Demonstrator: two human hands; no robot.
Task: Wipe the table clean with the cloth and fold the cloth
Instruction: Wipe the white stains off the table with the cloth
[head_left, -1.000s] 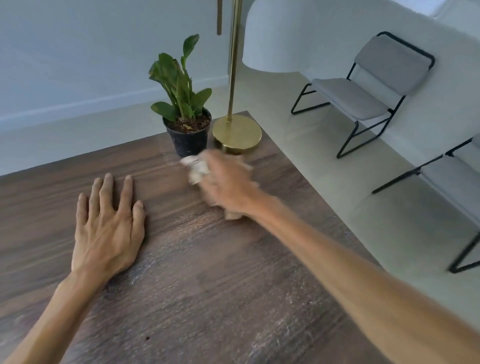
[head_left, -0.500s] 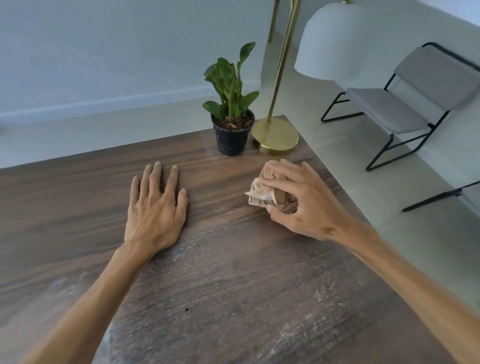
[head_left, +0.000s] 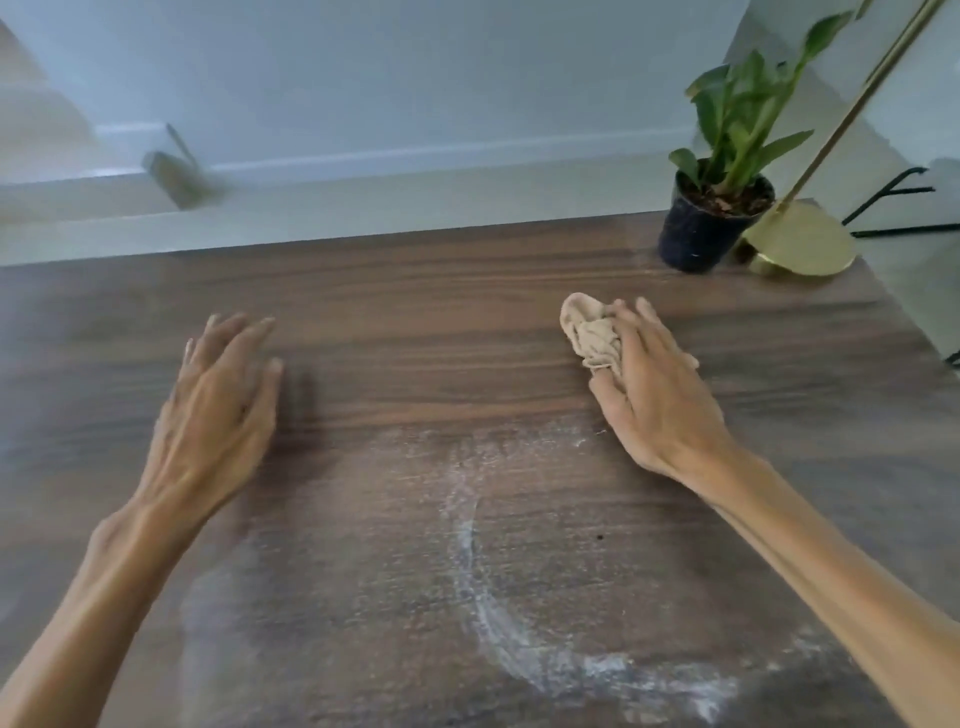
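Observation:
A crumpled beige cloth (head_left: 589, 332) lies bunched on the dark wooden table (head_left: 415, 322), right of centre. My right hand (head_left: 654, 384) presses on it from the near side, fingers curled over its right part, so part of the cloth is hidden. My left hand (head_left: 218, 405) rests flat on the table to the left, fingers spread, holding nothing. A curved smear of white powder (head_left: 483, 597) runs across the near middle of the table toward the lower right.
A black pot with a green plant (head_left: 706, 228) stands at the table's far right corner, beside a round brass lamp base (head_left: 800, 244) with a slanted brass pole. Black chair legs (head_left: 893, 197) show past the right edge. The floor lies beyond the far edge.
The view has swung left and down, showing the powder smear. My right hand went from lifting the bunched cloth to pressing it on the table. My left hand stays flat.

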